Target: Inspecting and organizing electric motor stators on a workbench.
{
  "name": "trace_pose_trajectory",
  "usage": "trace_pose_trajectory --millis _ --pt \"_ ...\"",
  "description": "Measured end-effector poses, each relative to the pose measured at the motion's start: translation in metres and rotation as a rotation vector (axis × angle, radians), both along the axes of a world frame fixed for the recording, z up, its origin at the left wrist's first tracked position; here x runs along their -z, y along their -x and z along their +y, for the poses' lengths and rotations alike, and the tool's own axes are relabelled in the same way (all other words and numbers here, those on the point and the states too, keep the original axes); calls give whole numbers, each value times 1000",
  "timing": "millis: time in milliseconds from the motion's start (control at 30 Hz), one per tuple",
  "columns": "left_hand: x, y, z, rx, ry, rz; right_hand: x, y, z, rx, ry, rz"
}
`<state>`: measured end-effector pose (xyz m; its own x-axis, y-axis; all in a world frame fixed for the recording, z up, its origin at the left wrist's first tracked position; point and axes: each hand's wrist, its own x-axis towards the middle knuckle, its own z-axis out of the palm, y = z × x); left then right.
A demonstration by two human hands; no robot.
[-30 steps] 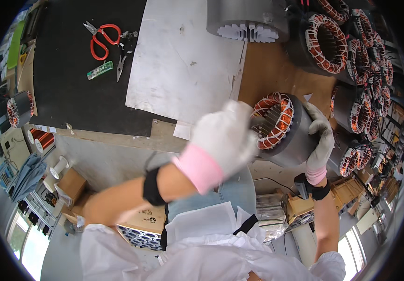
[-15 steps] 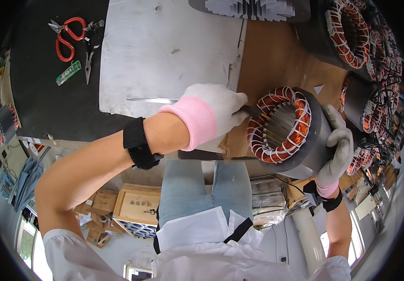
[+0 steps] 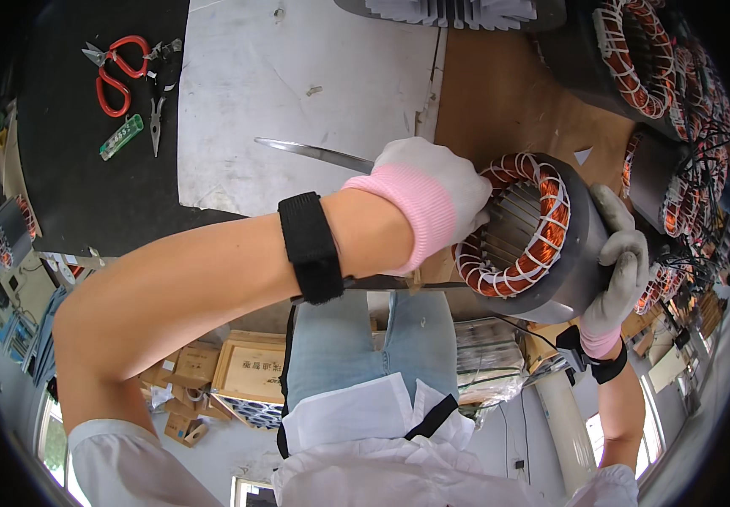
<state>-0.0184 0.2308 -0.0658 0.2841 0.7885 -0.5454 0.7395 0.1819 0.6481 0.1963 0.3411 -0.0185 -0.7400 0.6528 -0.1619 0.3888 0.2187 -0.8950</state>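
A motor stator (image 3: 585,262) lies on its side on the bench, its dark housing to the right and its ring of copper windings, laced with white cord, facing left. My right hand (image 3: 621,253), in a pale glove, has its fingers curled against the housing's right side and steadies it. My left hand (image 3: 435,186), in a white glove with a pink cuff, is closed at the left rim of the windings. A long, slightly curved metal strip (image 3: 322,154) juts out leftward from its grip; its other end is hidden behind the hand.
Red-handled scissors (image 3: 113,95), pliers (image 3: 156,127) and a small green object (image 3: 121,137) lie on the black mat. A white board (image 3: 297,84) covers the middle. More wound stators (image 3: 635,63) crowd the right; a core with white inserts (image 3: 453,10) stands at the far edge.
My left hand has moved right, up against the windings, carrying the metal strip, whose free end has risen and tilted. The right hand and stator have shifted only slightly in view.
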Motion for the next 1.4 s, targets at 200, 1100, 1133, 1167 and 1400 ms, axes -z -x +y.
trace_pose_trajectory --millis 200,1100,1133,1167,1400 --pt "-9 7 4 9 115 53 1 -6 2 32 4 4" --pt "-7 -2 9 58 127 70 1 -3 1 56 -60 1" --pt "-6 -6 12 65 106 82 0 -4 3 23 -53 -13" --pt "-6 -9 13 70 84 95 0 -5 5 -10 -46 -27" --pt "1 -4 -12 -39 -44 38 1 3 4 25 -82 -30"
